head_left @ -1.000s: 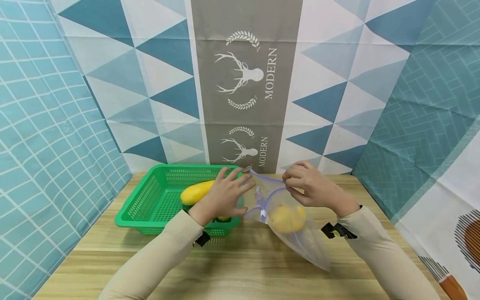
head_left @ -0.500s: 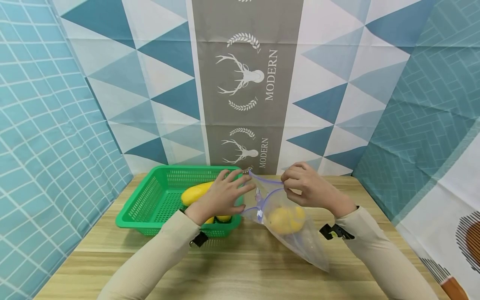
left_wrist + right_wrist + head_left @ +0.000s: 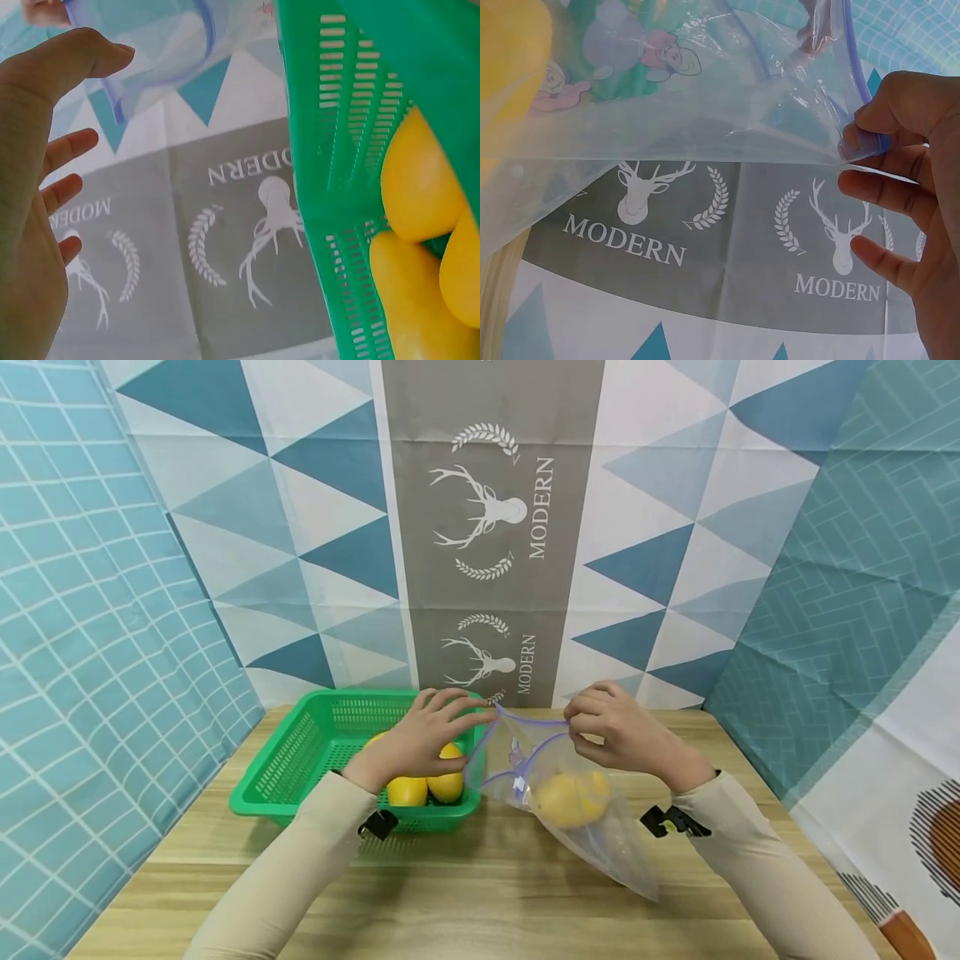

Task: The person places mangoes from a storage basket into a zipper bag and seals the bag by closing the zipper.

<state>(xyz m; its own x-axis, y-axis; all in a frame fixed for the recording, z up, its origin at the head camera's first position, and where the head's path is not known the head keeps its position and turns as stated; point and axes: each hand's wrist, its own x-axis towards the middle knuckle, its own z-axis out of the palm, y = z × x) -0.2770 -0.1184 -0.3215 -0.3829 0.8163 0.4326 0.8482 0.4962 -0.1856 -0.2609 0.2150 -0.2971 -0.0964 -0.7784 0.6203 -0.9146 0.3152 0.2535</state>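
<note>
head: i saw the clear bag (image 3: 617, 853) of yellow fruit (image 3: 566, 800) at five o'clock, the green basket (image 3: 283, 760) at its nine. left wrist: the left hand (image 3: 26, 195), at nine o'clock, had fingers spread. right wrist: the right hand (image 3: 934, 202), at three, pinched the bag's purple rim (image 3: 853, 56).

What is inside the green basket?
Inside the green basket, three yellow fruits show. In the head view, the left hand covers part of them; anything beneath it cannot be seen.

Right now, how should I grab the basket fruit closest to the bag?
I'd probably come from above and cup the closest fruit round its middle: the green basket walls its right side, another yellow fruit sits left, no fruit on top.
</note>
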